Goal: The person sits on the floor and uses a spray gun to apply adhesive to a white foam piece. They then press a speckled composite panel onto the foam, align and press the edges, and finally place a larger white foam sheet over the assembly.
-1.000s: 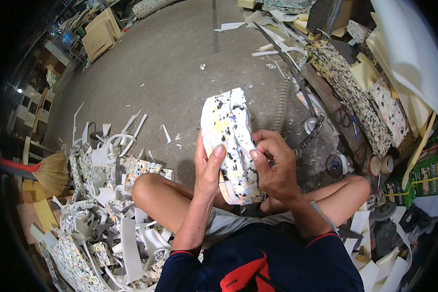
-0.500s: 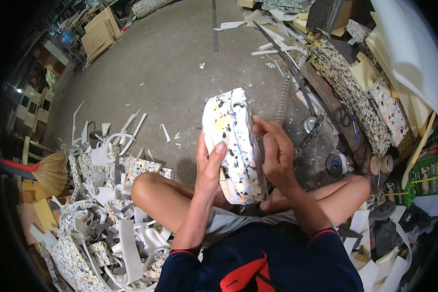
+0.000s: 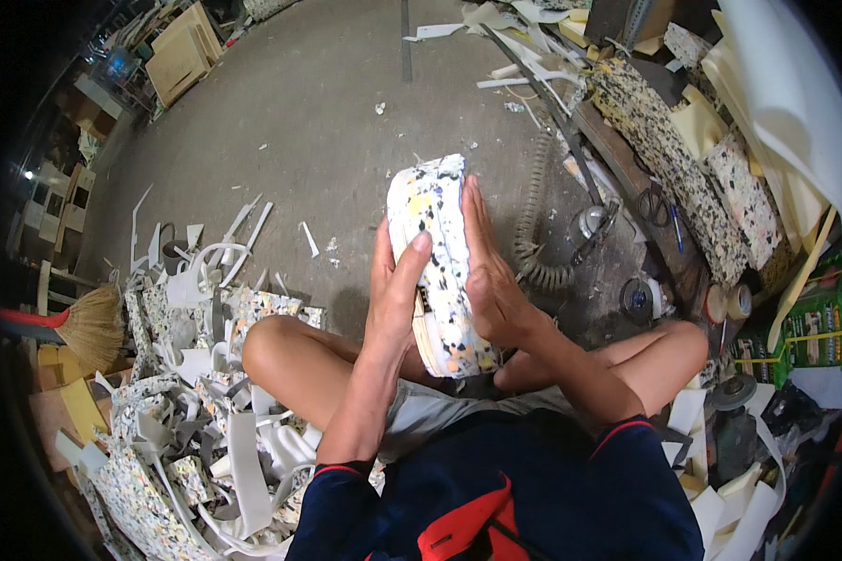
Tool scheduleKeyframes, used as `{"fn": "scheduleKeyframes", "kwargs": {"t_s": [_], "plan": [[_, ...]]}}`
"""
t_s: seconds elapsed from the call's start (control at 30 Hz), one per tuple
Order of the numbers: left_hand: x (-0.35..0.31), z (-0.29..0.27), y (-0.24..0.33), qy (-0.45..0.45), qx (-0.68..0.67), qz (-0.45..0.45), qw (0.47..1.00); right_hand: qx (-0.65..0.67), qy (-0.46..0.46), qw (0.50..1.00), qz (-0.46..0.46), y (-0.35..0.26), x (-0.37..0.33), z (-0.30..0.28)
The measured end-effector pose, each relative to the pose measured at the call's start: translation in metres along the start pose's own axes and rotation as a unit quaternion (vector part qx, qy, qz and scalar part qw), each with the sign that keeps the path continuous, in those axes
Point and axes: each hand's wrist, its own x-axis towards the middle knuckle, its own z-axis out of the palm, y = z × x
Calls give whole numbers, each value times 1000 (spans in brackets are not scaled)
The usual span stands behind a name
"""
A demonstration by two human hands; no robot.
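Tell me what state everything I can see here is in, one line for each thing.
Speckled foam block: held, not set down
Left hand: gripping the block's left side
Right hand: straightened, against its right side
Foam offcuts: heaped loosely
Broom: bristles fanned
Hose: coiled
White sheet: curved, not flat

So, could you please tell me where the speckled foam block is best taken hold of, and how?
Probably midway along the long sides of the speckled foam block, coming from left and right: it is long and narrow, with those sides facing outward. The left hand grips one side; the right hand lies against the other.
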Motion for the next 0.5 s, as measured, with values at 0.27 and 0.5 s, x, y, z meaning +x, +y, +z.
{"fn": "scheduleKeyframes", "kwargs": {"t_s": [0.27, 0.5], "plan": [[28, -9, -11, 13, -101, -64, 993, 109, -47, 992, 53, 39, 16, -4], [45, -19, -10, 2, -151, -75, 986, 280, -99, 932, 206, 19, 0, -20]]}}
